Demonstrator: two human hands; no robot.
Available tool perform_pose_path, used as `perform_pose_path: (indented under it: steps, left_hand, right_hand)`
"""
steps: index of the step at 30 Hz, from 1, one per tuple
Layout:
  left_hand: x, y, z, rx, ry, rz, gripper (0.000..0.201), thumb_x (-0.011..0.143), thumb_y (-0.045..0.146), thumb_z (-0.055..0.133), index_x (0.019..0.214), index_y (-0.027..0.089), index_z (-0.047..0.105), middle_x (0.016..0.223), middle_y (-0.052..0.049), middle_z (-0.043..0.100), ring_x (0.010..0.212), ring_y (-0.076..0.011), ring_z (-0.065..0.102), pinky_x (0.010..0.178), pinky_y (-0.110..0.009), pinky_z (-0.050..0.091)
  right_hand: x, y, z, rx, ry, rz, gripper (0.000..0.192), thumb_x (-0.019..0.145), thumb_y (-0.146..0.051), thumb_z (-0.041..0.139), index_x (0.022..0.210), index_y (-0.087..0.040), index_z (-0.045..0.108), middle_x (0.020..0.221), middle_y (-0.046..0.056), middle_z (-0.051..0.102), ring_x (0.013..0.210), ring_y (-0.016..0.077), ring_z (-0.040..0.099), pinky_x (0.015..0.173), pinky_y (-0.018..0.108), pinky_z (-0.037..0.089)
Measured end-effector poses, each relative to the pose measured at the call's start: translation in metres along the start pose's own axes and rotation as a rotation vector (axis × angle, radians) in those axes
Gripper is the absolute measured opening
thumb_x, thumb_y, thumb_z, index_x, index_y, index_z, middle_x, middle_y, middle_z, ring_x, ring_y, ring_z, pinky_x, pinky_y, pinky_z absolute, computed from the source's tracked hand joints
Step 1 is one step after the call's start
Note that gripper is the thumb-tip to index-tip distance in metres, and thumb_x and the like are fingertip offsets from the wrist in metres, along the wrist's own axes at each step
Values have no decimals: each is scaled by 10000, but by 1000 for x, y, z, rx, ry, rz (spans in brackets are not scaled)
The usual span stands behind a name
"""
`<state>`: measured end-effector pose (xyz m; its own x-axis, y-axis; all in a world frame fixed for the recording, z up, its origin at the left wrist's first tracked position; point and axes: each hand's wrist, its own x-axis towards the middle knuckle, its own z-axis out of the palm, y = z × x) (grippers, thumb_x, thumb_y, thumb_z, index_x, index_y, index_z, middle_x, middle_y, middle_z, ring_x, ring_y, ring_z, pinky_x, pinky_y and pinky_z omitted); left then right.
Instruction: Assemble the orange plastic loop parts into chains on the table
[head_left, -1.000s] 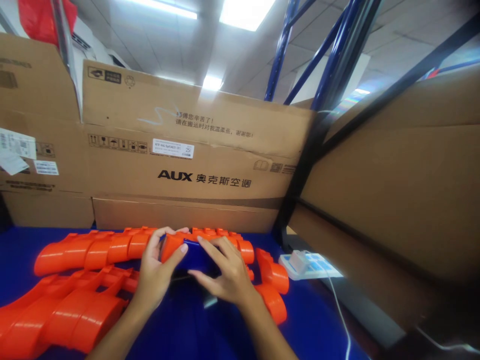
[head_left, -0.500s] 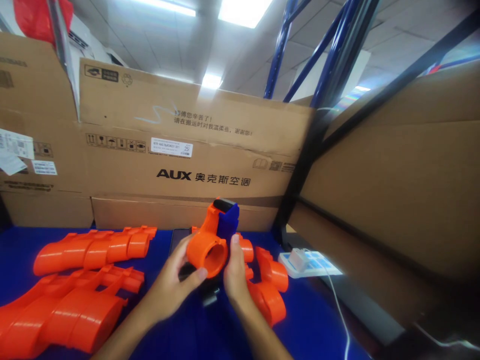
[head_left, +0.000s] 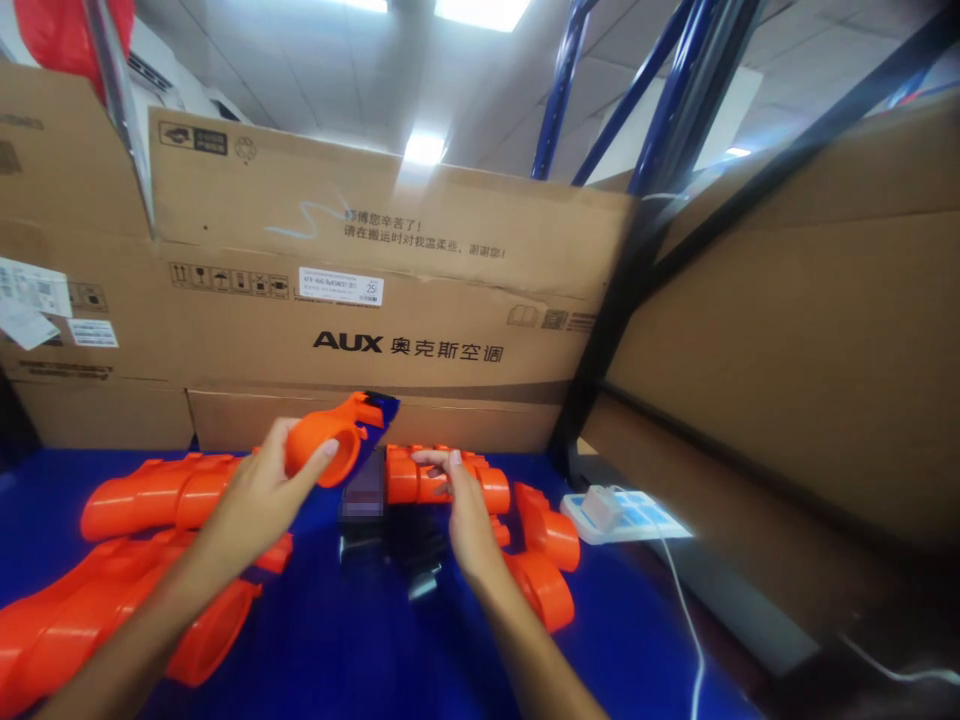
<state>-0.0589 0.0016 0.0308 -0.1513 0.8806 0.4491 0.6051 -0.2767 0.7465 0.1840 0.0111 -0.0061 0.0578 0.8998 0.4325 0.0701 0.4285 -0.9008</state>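
Observation:
An orange tape dispenser (head_left: 306,438), a wide ring with an arm and a dark blue end piece, is held up and tilted to the right. My left hand (head_left: 274,492) is closed on its ring, with the thumb along the rim. My right hand (head_left: 471,525) is open, fingers stretched to the left in front of a row of orange dispensers (head_left: 405,482); whether it touches them I cannot tell. Small black parts (head_left: 412,545) lie on the blue table (head_left: 352,650) between my hands. A dark flat object (head_left: 364,490) sits just behind them.
Nested orange dispensers lie in a back row (head_left: 154,500) and a front row (head_left: 82,610) at the left. Loose orange pieces (head_left: 551,540) lie right of my right hand. Farther right is a white power strip (head_left: 645,518) with a cable. A cardboard box wall (head_left: 247,350) stands behind.
My left hand has carried the dispenser left, and its blue end has tipped to the right. The right hand has come away from it and opened, uncovering the row behind.

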Motion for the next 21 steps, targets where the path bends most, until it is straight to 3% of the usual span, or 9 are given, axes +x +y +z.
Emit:
perform_pose_path:
  steps: [2,4,9,12,16,21]
  left_hand:
    - [11,-6,-13,300,-57,-58,504,811,696,519,1033,247,577,604,-13,650,665,-334,672,605,-352,446]
    - [20,-12,-13,469,-119,-44,569,810,745,443,1029,233,562,567,-44,634,684,-383,675,585,-360,427]
    - [30,-26,12,649,-199,18,714,821,784,314,1092,164,543,741,-197,716,816,-445,699,645,-410,450]
    - [33,-35,24,726,-224,12,770,826,793,268,1111,130,536,767,-224,719,840,-455,701,693,-444,463]
    - [36,-47,31,744,-268,7,803,825,794,282,1131,102,551,828,-253,722,896,-462,693,741,-469,470]
    - [40,-57,39,739,-318,4,802,810,803,336,1084,101,613,921,-279,727,947,-447,686,789,-477,475]
  right_hand:
    - [1,-6,-1,-34,-2,-8,599,991,-616,281,1053,-218,724,1169,62,691,1107,249,577,1018,395,380]
    - [2,-8,-1,-60,-9,-13,626,991,-620,260,996,-212,734,1114,62,705,1049,244,589,983,389,391]
    - [8,-2,-6,-156,2,-55,643,1011,-574,213,931,-202,731,963,64,720,942,233,606,901,371,426]
    - [13,5,-12,-351,8,-149,520,1016,-507,303,965,-199,719,956,73,714,942,239,602,894,379,430]
    - [17,17,-16,-814,-19,-295,332,962,-398,484,1155,-206,675,1159,122,675,1095,301,527,962,457,384]
    - [24,36,-14,-1074,-209,-314,527,906,-336,560,1417,-219,497,1483,125,476,1314,345,378,1067,519,308]
